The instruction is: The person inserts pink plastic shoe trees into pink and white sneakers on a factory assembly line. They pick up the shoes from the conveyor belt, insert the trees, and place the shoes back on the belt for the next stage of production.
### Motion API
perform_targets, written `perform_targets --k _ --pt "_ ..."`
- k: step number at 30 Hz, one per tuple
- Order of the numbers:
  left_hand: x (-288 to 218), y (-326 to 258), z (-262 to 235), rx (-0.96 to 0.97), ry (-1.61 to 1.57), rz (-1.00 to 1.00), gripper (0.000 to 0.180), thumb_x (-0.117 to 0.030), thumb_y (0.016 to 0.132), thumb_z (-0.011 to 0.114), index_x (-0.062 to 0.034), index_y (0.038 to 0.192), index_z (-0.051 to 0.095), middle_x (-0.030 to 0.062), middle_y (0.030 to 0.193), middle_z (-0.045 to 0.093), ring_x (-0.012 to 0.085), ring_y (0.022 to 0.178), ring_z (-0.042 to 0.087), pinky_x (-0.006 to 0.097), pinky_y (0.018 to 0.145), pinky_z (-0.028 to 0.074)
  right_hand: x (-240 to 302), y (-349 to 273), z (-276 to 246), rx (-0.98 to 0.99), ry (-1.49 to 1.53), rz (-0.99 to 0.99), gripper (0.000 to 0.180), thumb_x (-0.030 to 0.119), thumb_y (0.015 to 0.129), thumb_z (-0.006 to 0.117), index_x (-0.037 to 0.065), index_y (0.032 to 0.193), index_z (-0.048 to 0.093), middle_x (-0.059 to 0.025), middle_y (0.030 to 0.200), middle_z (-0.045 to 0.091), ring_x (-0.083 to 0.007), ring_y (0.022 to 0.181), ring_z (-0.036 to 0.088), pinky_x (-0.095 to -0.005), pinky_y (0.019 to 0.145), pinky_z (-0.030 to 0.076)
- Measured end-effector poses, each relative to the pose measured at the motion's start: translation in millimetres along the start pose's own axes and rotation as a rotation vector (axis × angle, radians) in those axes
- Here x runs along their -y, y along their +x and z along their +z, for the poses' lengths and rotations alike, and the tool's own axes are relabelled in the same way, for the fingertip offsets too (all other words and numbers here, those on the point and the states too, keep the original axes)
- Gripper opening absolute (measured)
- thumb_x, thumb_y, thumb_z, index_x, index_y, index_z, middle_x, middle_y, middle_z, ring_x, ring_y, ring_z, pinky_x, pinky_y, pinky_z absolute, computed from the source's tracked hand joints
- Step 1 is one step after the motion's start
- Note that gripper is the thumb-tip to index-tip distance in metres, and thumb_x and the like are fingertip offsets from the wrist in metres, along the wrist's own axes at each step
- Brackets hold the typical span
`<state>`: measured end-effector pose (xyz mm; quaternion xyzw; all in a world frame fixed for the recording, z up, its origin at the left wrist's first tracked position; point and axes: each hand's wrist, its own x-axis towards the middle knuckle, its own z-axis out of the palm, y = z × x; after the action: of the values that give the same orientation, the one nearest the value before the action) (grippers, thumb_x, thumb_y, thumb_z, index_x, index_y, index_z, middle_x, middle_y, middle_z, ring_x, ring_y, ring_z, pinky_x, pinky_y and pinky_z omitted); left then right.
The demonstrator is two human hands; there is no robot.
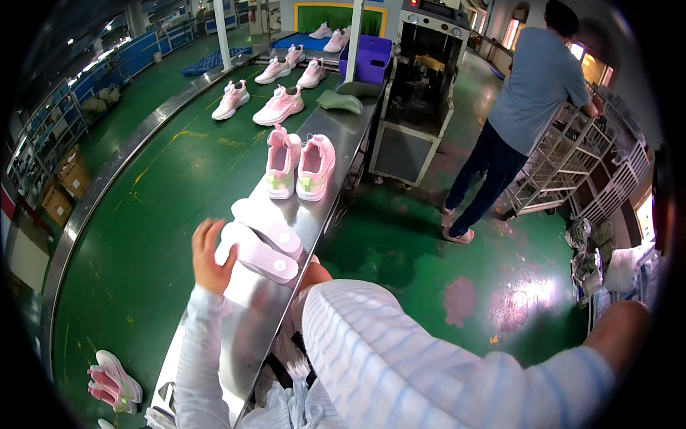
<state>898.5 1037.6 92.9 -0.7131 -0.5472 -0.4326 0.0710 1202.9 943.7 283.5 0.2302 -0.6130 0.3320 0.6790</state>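
Note:
My left hand (211, 259) is open, its fingers apart, at the left edge of a pair of pale pink insoles (259, 254) on a metal ledge (246, 325). Whether the fingertips touch the nearer insole I cannot tell. Just beyond the insoles stands a pair of pink and white sneakers (312, 168), heels toward me, with light green heel patches. My right arm, in a striped sleeve (443, 336), stretches far to the right. Only bare skin of my right hand or wrist (622, 330) shows at the rim, near packed materials; its fingers are hidden.
A green conveyor belt (175, 193) runs along the left, carrying several similar sneakers (279, 106). Farther along are a green shoe-shaped piece (340, 101), a purple bin (371, 57) and a machine (416, 100). A person (529, 93) stands at a white rack (561, 161), right.

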Motion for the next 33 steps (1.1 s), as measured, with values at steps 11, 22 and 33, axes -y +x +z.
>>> perform_targets --k 11,22,33 --pt "-20 137 132 0.797 0.413 0.128 0.086 -0.034 0.064 0.067 -0.0237 0.134 0.018 0.0193 0.12 0.044 0.0345 0.114 0.039 0.038 0.094 0.034 -15 10 -22 -0.012 -0.06 -0.053 0.02 0.018 0.086 0.04 0.003 0.082 0.053 -0.0028 0.059 0.046 -0.0141 0.053 0.044 -0.0285 0.049 0.035" --pt "26 177 192 1.04 0.341 -0.112 0.067 -0.05 0.051 0.072 -0.0119 0.103 0.057 0.0087 0.109 0.054 0.0244 0.103 0.051 0.034 0.087 0.04 -46 11 -55 -0.072 -0.08 -0.142 0.021 0.018 0.085 0.04 0.003 0.08 0.054 -0.0042 0.063 0.049 -0.016 0.058 0.048 -0.03 0.053 0.039" --pt "114 185 58 0.412 0.563 -0.291 0.052 -0.037 0.054 0.074 -0.0089 0.095 0.059 0.0102 0.099 0.057 0.0246 0.094 0.054 0.034 0.08 0.043 -203 -216 10 0.591 -1.072 0.861 0.041 0.021 0.07 0.063 0.012 0.108 0.052 -0.0145 0.112 0.047 -0.0301 0.104 0.044 -0.0468 0.085 0.033"
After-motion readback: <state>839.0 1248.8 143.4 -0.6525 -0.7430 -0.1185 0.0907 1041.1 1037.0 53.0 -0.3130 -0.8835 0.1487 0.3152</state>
